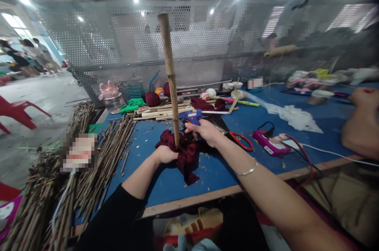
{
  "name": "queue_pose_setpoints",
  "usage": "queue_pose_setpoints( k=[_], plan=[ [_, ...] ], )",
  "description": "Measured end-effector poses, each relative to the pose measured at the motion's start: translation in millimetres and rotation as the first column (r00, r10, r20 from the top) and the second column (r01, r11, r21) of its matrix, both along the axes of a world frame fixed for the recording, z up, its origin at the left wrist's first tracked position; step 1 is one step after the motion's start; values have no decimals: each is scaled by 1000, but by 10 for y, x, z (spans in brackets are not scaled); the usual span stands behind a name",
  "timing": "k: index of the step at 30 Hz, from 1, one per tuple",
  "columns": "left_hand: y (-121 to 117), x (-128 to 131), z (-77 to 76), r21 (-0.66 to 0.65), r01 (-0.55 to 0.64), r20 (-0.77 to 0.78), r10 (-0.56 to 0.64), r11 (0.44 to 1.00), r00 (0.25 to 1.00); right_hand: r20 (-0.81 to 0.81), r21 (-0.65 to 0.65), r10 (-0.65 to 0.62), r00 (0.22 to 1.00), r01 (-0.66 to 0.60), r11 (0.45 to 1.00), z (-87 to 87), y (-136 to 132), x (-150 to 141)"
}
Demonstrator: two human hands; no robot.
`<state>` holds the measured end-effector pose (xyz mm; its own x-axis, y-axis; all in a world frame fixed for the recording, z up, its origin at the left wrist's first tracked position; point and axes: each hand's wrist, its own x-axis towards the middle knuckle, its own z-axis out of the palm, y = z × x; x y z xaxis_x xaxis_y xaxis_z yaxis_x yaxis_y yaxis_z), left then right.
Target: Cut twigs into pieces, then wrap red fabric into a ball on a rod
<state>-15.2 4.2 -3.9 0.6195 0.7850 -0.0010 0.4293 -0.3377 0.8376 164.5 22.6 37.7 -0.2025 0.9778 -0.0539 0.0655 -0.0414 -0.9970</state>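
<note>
My right hand [207, 132] is closed round a blue glue gun [194, 117], and a white glue stick [216, 113] juts from its back to the right. The gun's front lies close to a bamboo pole [169, 61], which stands almost upright, leaning slightly left at the top. Dark red cloth [189, 156] is bunched around the pole's lower end. My left hand [168, 154] grips this cloth low down at the pole; its fingertips are hidden in the folds.
Thin brown sticks [103, 164] lie in heaps on the left. Behind are pale bamboo pieces [166, 113] and a perforated metal screen [124, 45]. Red-handled scissors [242, 142] and a magenta power strip [271, 143] with cords lie right. Another person's arm [361, 124] rests far right.
</note>
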Motion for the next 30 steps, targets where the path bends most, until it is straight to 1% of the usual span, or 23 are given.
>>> queue_pose_setpoints(
  k=[1,3,8,9,11,14,16,17,19,22,24,27,30],
  plan=[
    [-6,5,-12,24,21,20,-22,999,1000,15,-14,35,999,-35,999,-14,33,-53],
    [-14,8,-39,70,45,51,-48,997,998,39,0,85,996,-85,996,-26,65,-135],
    [-11,8,-69,57,30,88,-35,998,996,-19,49,129,991,-128,991,-62,186,-190],
    [-6,11,-69,48,22,90,-26,999,996,-19,66,122,992,-121,991,-87,231,-191],
    [6,18,-67,32,-8,116,4,999,993,11,89,64,998,-65,994,-157,323,-203],
    [20,25,-62,-6,-29,181,30,1000,983,96,80,-28,995,20,997,-261,413,-237],
    [22,23,-57,-44,-12,190,20,999,982,141,99,-16,990,2,995,-271,432,-234],
    [22,21,-54,-58,0,187,10,998,982,151,116,9,988,-27,993,-247,435,-212],
    [21,15,-51,-62,26,182,-14,998,983,122,132,68,990,-84,988,-137,441,-110],
    [25,7,-60,-45,39,170,-31,998,985,38,100,144,989,-147,984,134,457,170],
    [32,4,-76,-41,32,153,-25,999,988,81,88,239,967,-246,965,332,459,383],
    [36,-1,-95,-23,26,105,-24,999,994,203,-33,343,917,-343,939,568,434,608],
    [26,-1,-83,-16,14,30,-14,1000,999,236,-141,400,886,-376,916,691,408,646]
  ],
)
